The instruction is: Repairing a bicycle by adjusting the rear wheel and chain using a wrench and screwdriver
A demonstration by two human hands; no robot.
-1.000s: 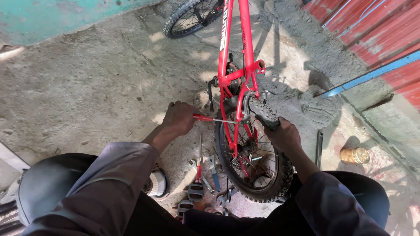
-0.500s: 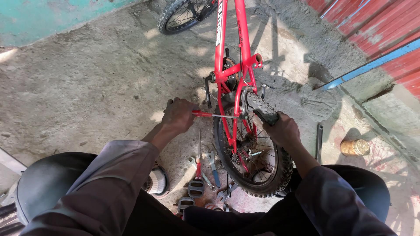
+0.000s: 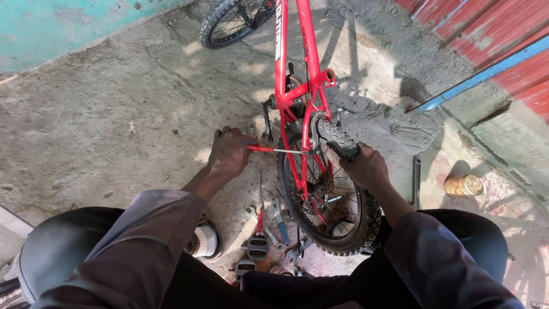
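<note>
A red bicycle stands upside-less on the concrete, its rear wheel close in front of me. My left hand grips the red handle of a screwdriver, whose shaft points right into the red frame by the rear tyre. My right hand is closed over the top of the knobby rear tyre, holding it.
Spanners, a red-handled tool and two pedals lie on the ground beside the wheel. A rusty tin and a dark metal bar sit to the right. Red corrugated sheeting rises at right; the front wheel is far ahead.
The view has shifted slightly, so the bicycle sits a little more to the left. Both hands keep their grips on the screwdriver and the tyre.
</note>
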